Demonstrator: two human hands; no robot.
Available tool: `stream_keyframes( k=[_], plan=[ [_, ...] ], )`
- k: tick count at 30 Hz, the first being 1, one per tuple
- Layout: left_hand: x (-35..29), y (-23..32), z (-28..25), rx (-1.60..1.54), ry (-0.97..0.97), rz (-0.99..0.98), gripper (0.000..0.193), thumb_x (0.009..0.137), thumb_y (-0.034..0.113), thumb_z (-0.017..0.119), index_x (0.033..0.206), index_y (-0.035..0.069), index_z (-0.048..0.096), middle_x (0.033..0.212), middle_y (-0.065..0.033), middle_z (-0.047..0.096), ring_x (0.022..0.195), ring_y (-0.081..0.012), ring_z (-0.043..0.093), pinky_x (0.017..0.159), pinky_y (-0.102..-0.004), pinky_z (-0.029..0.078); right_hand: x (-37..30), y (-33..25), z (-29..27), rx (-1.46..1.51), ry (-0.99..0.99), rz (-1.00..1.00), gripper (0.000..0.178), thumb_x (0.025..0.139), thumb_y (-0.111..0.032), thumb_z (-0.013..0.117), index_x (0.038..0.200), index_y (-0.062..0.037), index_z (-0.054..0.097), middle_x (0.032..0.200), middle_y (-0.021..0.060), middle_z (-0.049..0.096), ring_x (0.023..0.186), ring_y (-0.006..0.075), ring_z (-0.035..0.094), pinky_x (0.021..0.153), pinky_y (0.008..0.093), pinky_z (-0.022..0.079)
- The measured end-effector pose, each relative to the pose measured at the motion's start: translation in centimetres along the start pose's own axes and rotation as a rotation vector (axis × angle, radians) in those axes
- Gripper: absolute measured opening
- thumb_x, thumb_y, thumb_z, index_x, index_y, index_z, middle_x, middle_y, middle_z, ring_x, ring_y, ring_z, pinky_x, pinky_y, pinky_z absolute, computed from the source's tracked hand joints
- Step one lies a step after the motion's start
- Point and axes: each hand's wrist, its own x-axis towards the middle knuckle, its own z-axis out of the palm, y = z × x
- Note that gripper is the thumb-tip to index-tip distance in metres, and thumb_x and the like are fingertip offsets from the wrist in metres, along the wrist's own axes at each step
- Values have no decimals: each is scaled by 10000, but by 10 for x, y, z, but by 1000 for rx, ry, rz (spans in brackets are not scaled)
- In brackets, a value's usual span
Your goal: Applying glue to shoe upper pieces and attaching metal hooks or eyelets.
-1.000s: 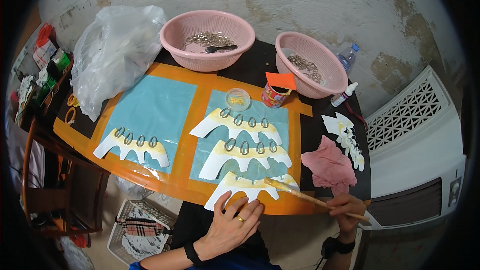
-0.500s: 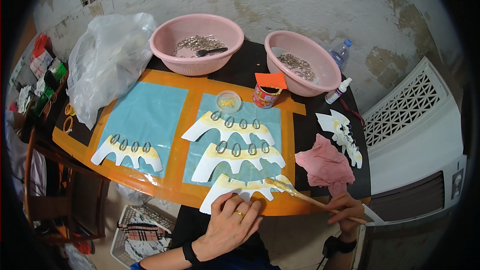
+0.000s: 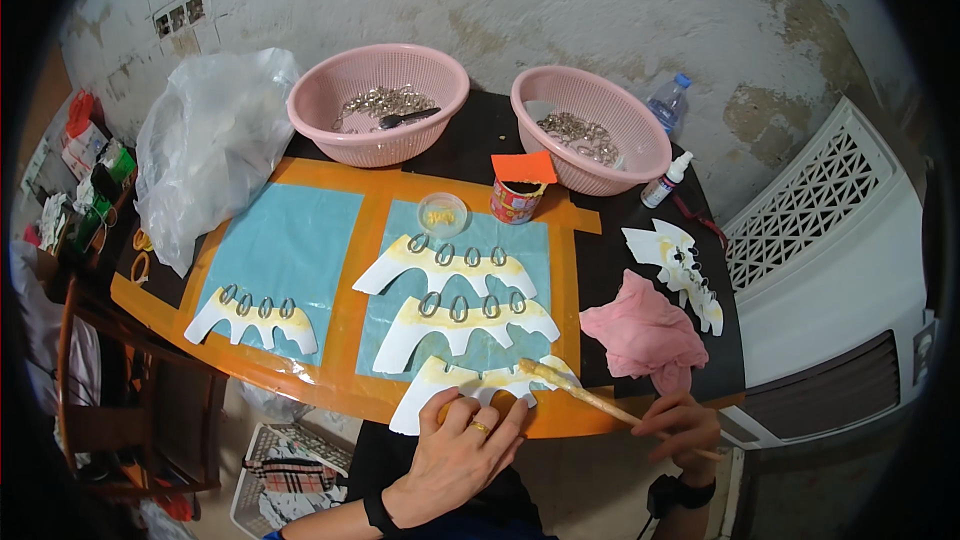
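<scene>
Lying on the left blue sheet (image 3: pixel 300 240), one white piece (image 3: pixel 250 325) carries four metal rings along its yellow-smeared top edge, unchanged over the last second. Next come the upper ringed piece (image 3: pixel 458 268) and, just in front of it, the lower ringed piece (image 3: pixel 470 322); neither has moved against the sheet under it. Everything has slid left together in the view, which suggests the head turned rather than anything on the table (image 3: pixel 455 135).

The left hand (image 3: pixel 463 455) remains palm down at the near edge of the front piece (image 3: pixel 480 380), fingers bent and slightly apart; whether it pinches that edge or only rests on it, I cannot tell. This piece lies at the table's front edge, with yellow smears but no rings. On the right half of its upper edge sits the tip of the brush (image 3: pixel 585 396), about where it was, though the handle now slants a little more steeply. The right hand (image 3: pixel 685 430) stays closed around that handle. So the brushing seems still under way, with attention on one small stretch.

Farther right, the pink cloth (image 3: pixel 645 330) lies untouched.
</scene>
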Motion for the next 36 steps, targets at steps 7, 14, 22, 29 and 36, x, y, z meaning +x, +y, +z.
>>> stream_keyframes(
  k=[7,14,22,29,36],
  plan=[
    [7,4,1,65,-53,42,466,854,324,771,1289,204,653,960,-17,537,962,-212,521,1042,-469,305,7,-8,-2,1,-73,-72,233,813,-193,715,641,-52,648,996,119,768,944,276,662,758,355,550],
    [11,7,-2,94,-61,30,434,849,338,771,1251,211,670,982,-25,553,958,-217,529,1050,-485,298,12,-21,-2,-193,-114,-156,155,724,-152,727,614,-71,655,912,89,773,864,253,683,686,326,558],
    [13,7,-5,28,-132,0,438,902,300,722,1257,58,639,1094,-60,593,1003,-233,575,1083,-489,336,-6,-24,-12,-309,64,-172,79,711,-103,736,646,-105,691,962,86,763,869,259,670,671,318,543],
    [12,6,-8,-41,-51,-14,597,888,301,726,1412,82,539,1198,-100,591,1130,-256,537,1110,-515,294,-20,-18,-9,-235,550,-116,171,757,-177,732,619,-120,647,787,56,675,792,269,642,610,319,502],
    [10,-2,-32,-99,-30,41,546,920,258,692,1411,76,539,1099,-112,572,1034,-310,523,964,-475,399,19,-7,-26,-84,736,-228,223,844,-128,756,911,-132,543,797,51,560,754,214,504,699,290,419]
  ],
)
